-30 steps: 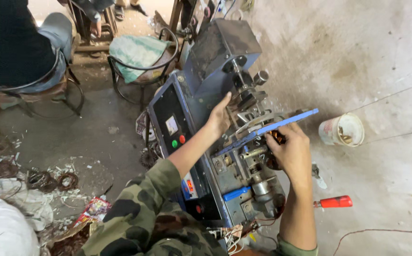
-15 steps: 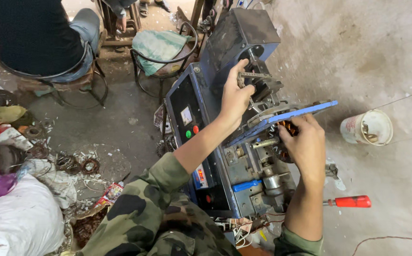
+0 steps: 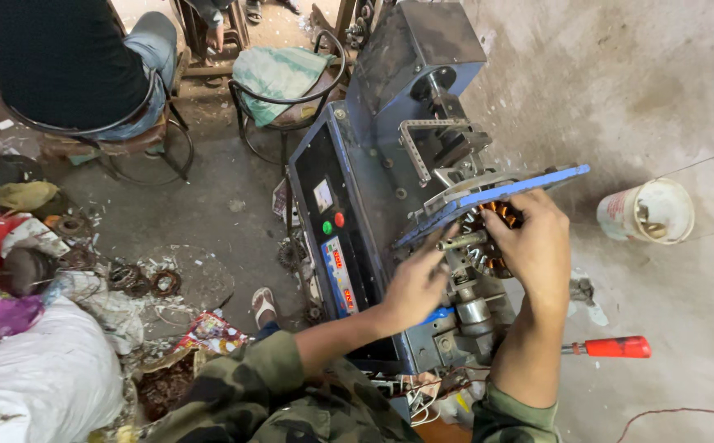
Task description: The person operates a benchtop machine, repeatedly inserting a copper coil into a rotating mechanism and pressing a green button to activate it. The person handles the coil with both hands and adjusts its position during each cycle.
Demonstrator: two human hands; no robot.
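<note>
Head view, centre-right of frame: both hands on a blue-grey winding machine that sits on the concrete floor. Left hand is loosely curled, fingertips pinching a short metal shaft that sticks out just under the blue flat plate. Right hand is cupped around a stator with copper coils, fingers wrapped over its right side; the coils show between the plate and the hand. Stator sits mid-frame, right of centre, mounted on the machine below the plate, touching the right palm. Plate runs diagonally from centre to upper right, tilted. Control panel with one green and one red button is left of the hands. White plastic cup stands on the floor at right, well apart from the machine. Red-handled screwdriver lies on the floor lower right, just beside the right forearm. Upper left: another person seated on a metal chair. Empty chair with green cloth top centre. Scrap and white sacks lower left
</note>
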